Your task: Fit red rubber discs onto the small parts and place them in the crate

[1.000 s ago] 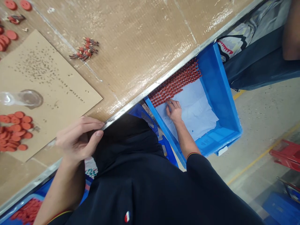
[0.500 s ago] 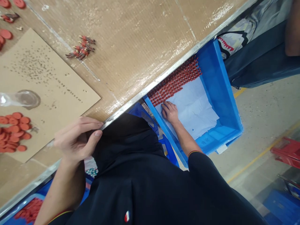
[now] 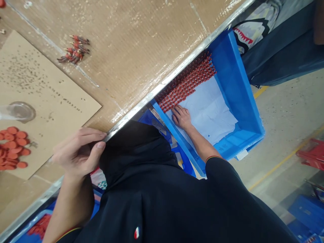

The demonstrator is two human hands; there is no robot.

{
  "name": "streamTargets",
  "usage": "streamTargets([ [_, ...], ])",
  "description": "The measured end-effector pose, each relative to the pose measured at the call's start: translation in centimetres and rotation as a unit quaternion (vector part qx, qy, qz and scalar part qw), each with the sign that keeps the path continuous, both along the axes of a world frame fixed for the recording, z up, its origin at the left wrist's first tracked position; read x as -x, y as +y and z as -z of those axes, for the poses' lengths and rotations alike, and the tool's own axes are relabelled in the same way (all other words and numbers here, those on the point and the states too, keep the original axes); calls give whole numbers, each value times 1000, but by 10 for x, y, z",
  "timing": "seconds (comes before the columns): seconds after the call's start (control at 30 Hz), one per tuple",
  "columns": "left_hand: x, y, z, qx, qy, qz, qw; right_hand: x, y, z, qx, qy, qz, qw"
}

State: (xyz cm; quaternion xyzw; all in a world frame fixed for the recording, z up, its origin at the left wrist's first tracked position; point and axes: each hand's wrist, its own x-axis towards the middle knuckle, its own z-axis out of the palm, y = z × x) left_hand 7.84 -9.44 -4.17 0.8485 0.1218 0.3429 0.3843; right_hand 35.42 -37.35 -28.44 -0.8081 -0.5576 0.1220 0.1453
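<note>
Grip, right hand: fingers pressed down at the near end of the rows of small red parts; cannot tell whether any is pinched.
Grip, left hand: loosely curled, empty, fingertips at the metal table edge.
Parts: far side of the blue plastic crate, beside the white paper sheet.

Rows of red parts running under table edge, red discs cut by left border, right hand grip unclear

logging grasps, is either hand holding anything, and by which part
Nothing visibly held: right hand touches red parts in the blue bin, left hand rests at the table edge.
</note>
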Motion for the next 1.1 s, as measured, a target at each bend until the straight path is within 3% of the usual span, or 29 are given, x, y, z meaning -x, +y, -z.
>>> streamTargets([
  [1.1, 0, 1, -1, -2, 13, -6, 1000, 0, 1, 0, -9, -1, -1, 1000],
])
